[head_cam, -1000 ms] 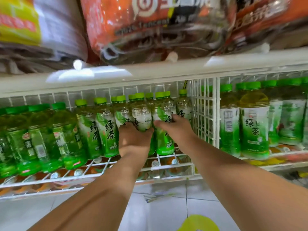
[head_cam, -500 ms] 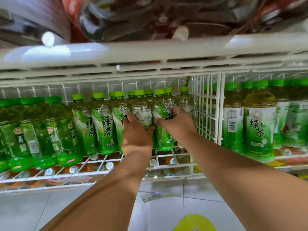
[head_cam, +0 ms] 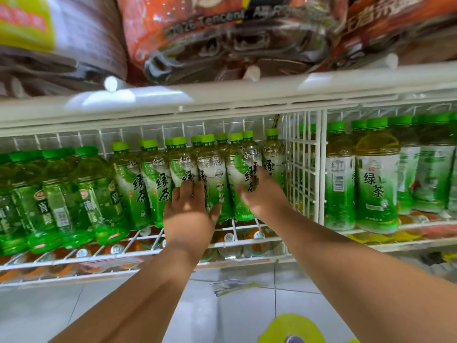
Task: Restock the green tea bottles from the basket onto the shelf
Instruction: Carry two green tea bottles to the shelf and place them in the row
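My left hand [head_cam: 189,214] lies spread against one upright green tea bottle [head_cam: 212,179]; my right hand [head_cam: 262,196] wraps its right-hand neighbour [head_cam: 241,174] on the wire shelf [head_cam: 138,251].

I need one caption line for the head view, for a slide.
Both hands, left and right, press green tea bottles on a wire shelf.

Top of the frame is crammed with shrink-wrapped packs [head_cam: 222,38], orange and dark, sitting on the upper shelf board [head_cam: 247,95]. Far left has darker green bottles with red logos [head_cam: 54,194]. A white wire divider [head_cam: 301,169] splits the row right of center. Orange-capped drinks [head_cam: 230,241] peek through the lower rack. White tiled floor [head_cam: 235,318] at the bottom, something lime-yellow [head_cam: 289,325] down there too.
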### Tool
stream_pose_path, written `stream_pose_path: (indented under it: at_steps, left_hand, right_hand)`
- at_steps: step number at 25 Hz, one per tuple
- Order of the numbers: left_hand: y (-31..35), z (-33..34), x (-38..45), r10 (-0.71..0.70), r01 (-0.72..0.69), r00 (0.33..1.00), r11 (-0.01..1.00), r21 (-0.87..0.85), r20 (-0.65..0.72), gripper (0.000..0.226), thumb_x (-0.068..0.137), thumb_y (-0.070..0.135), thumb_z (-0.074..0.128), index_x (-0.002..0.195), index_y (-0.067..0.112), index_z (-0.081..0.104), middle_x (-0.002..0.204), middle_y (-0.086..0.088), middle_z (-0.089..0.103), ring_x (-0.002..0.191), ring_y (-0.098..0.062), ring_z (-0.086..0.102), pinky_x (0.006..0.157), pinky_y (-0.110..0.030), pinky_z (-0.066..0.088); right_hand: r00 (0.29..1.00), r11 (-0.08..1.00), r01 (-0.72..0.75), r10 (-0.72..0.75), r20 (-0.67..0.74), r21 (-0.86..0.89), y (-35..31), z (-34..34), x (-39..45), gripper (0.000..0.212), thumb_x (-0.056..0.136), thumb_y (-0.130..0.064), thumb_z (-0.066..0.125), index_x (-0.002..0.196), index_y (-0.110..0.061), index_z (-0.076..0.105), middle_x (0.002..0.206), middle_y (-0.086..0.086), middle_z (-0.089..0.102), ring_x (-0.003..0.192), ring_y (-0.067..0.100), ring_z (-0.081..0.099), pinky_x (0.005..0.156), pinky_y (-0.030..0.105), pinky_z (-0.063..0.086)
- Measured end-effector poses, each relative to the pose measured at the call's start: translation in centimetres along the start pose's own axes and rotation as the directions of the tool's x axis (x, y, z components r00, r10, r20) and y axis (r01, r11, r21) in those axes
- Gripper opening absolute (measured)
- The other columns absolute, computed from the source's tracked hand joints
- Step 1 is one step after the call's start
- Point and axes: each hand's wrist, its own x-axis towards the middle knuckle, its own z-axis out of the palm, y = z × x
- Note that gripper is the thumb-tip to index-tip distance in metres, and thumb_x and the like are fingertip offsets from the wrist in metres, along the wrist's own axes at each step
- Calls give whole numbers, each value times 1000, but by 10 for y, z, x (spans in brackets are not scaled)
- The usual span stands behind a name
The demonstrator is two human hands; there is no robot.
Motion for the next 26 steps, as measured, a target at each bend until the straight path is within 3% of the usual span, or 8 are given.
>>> stream_pose_path:
  at_steps: [4, 7, 9, 12, 15, 18, 21, 26]
  left_hand:
    - [-14, 1, -10, 105, -107, 994, 987, 118, 25, 73, 88, 58, 63, 150, 21, 48, 154, -18, 38, 142, -40, 34, 116, -54, 31]
    - [-26, -5, -12, 158, -168, 985, 970, 176, 68, 78, 95, 66, 43, 160, 30, 21, 170, -13, 1, 156, -36, 1, 126, -51, 5]
    - [-32, -13, -14, 174, -187, 981, 963, 195, 82, 76, 96, 67, 37, 160, 32, 14, 169, -7, -14, 156, -33, -11, 126, -50, 0]
    - [-31, -30, -21, 137, -171, 981, 941, 293, 135, 75, 96, 68, 19, 161, 35, 1, 164, -5, -30, 152, -30, -26, 124, -50, -7]
    - [-27, -60, -25, 86, -154, 978, 913, 377, 190, 75, 95, 69, 7, 158, 35, -17, 157, -6, -43, 148, -31, -35, 123, -51, -11]
    - [-32, -102, -39, 95, -170, 969, 925, 340, 227, 75, 95, 72, 8, 156, 38, -21, 160, -3, -40, 150, -27, -31, 124, -48, -10]
    - [-37, -150, -62, 145, -217, 958, 932, 291, 249, 75, 96, 72, 14, 158, 41, -12, 161, 0, -35, 153, -25, -24, 126, -49, -2]
    - [-30, -237, -93, 180, -243, 957, 927, 286, 228, 78, 94, 71, 14, 162, 34, 9, 166, -12, 20, 151, -34, 17, 125, -51, 13]
  right_hand:
    - [995, 972, 100, -95, 34, -214, 8, -3, -13, 91, 99, -48, 59, 163, -23, -1, 169, 11, 15, 153, 34, 23, 123, 45, 27]
    - [967, 806, 228, -251, 32, -546, 12, -8, -24, 90, 101, -53, 48, 161, -23, -13, 171, 9, -11, 157, 29, -6, 122, 38, 3]
    - [922, 691, 333, -381, 68, -641, 14, -11, -33, 87, 102, -54, 44, 162, -22, -10, 169, 9, -19, 156, 27, -16, 123, 38, -8]
    - [874, 605, 401, -477, 91, -687, 9, -17, -49, 81, 101, -54, 45, 164, -21, 7, 170, 11, -9, 157, 31, -9, 128, 45, 1]
    - [887, 603, 380, -454, 90, -701, -2, -23, -71, 80, 101, -59, 40, 163, -24, 2, 169, 8, -17, 156, 29, -12, 128, 44, 1]
    - [916, 600, 338, -386, 107, -725, -14, -40, -96, 80, 99, -65, 33, 163, -30, 0, 169, 1, -19, 157, 24, -11, 128, 43, -1]
    - [940, 653, 311, -316, 125, -690, -32, -60, -131, 77, 99, -66, 27, 162, -34, -4, 169, -2, -19, 156, 21, -14, 128, 46, 2]
    - [935, 697, 309, -348, 71, -647, -79, -96, -191, 75, 100, -63, 28, 162, -25, 12, 170, 9, 12, 155, 33, 11, 126, 50, 17]
